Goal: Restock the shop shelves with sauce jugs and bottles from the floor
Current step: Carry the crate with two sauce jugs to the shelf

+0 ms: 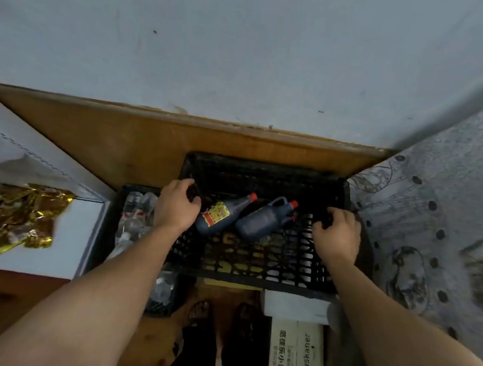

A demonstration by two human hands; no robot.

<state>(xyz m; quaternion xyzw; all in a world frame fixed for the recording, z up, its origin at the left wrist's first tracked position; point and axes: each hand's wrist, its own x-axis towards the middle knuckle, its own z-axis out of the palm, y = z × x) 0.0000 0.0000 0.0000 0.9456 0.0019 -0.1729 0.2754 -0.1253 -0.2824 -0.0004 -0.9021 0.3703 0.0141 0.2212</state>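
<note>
We start with the largest item, the black crate (pixel 264 170), which sits in front of us above the wooden floor (pixel 123 146) and below a pale wall (pixel 243 54). No shelf is in view, so we cannot confirm how much stock has been placed. We judge that the crate is nearly empty, since its slatted base shows through almost everywhere. To its left stands a second crate (pixel 118 202) containing clear bottles (pixel 135 218), which are not yet handled. Further left is a white box (pixel 59 241) with gold foil (pixel 12 212) lying on it. A patterned cloth (pixel 431 224) is at the right, and a printed carton (pixel 297 352) is near our feet. Two items remain in the black crate, both lying on their sides and touching or nearly so. One is a labelled sauce bottle (pixel 218 214). The other is a dark handled jug (pixel 260 220). Both have red caps pointing away from us. We judge that both still have to reach a shelf. The left hand (pixel 177 204) has a clenched grip on the crate's left wall, with the fingers curled over the rim. The right hand (pixel 336 235) has the same grip on the right wall. Neither hand touches the bottle or the jug. We judge the current step to be carrying or repositioning the crate.
</note>
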